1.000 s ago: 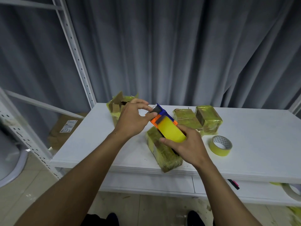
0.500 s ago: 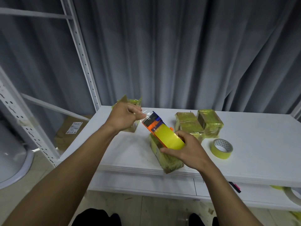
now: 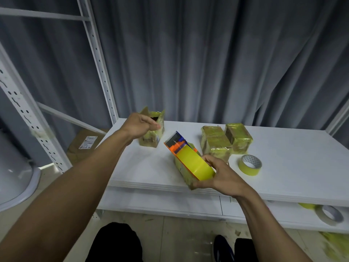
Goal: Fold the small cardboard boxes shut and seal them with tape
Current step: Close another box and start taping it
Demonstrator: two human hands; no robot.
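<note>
Right hand (image 3: 224,178) grip wraps the tape dispenser (image 3: 188,159) at frame centre; left hand (image 3: 140,125), loosely curled, has left its blade, reaching the open-flapped box (image 3: 151,133) — next to seal.

Legible text: none.
Brown parcel (image 3: 86,143) on the floor behind the shelf frame: white printed label (image 3: 88,144), lettering too small to read.
Open-topped taped box (image 3: 151,134) on the white table (image 3: 283,167): dark printed marks on its front, blurred, unreadable.
</note>
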